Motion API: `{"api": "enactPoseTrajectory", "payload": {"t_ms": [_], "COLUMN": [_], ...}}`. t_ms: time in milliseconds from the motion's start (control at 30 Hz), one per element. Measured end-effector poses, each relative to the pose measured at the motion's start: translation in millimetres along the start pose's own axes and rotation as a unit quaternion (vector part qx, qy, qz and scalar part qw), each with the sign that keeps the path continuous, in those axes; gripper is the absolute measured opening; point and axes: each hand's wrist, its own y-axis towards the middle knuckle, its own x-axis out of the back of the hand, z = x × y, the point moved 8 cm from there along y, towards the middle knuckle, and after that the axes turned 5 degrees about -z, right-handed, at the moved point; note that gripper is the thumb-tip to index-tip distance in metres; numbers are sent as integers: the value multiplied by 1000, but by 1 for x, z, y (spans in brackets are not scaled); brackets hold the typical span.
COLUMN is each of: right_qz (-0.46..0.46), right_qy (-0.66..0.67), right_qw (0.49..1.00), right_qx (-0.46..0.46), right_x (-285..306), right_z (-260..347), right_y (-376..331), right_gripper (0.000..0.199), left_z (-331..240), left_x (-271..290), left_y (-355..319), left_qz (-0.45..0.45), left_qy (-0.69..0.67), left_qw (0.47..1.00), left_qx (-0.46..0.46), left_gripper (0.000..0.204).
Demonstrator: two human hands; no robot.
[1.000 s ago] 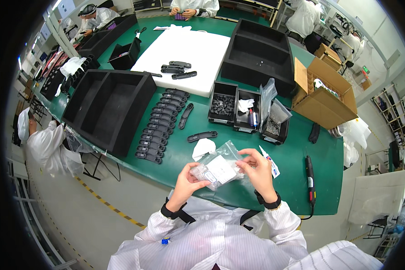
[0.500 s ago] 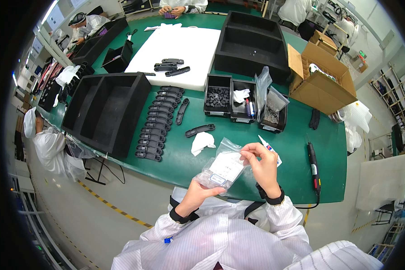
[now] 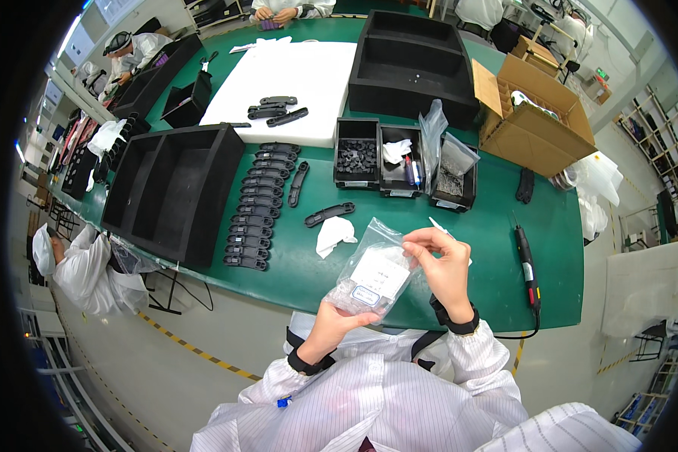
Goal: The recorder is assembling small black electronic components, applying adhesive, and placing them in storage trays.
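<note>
The clear plastic bag (image 3: 373, 264) hung between the person's two hands, above the near edge of the green table (image 3: 497, 275), slanting up and rightward from one grip to the other. The left hand (image 3: 334, 326) was closed on its lower end, the thumb along the front and the fingers mostly hidden. The right hand (image 3: 444, 270) had its grip pinched on the bag's upper right edge, between thumb and fingertips, so most of the bag lay to the left of that grip. A white label (image 3: 388, 277) faced upward; the pale contents at the lower end were too indistinct to tell.

A crumpled white tissue (image 3: 335, 236) lay near the bag's upper left side, with a black curved part (image 3: 329, 215) just beyond. A white tube (image 3: 439, 227) showed partly behind the right hand, and a black electric screwdriver (image 3: 526, 264) lay farther right.
</note>
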Motion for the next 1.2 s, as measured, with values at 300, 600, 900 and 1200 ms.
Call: {"api": "enactPoseTrajectory", "payload": {"t_ms": [300, 600, 900, 1200], "right_qz": [-19, -46, -31, -6], "right_qy": [-27, -71, -79, -103], "right_qw": [999, 992, 995, 992], "right_qx": [14, 89, 51, 77], "right_x": [4, 9, 7, 5], "right_z": [5, 10, -4, 3], "right_y": [3, 2, 1, 3], "right_gripper": [10, 7, 9, 7], "left_z": [7, 1, 4, 9], "left_x": [-4, -10, -3, -1], "left_y": [-5, -2, 2, 1], "left_qz": [39, 31, 15, 26], "left_qy": [12, 14, 10, 7], "left_qw": [999, 999, 1000, 999], "left_qx": [-2, -14, -16, -19], "left_gripper": [63, 58, 57, 58]}}
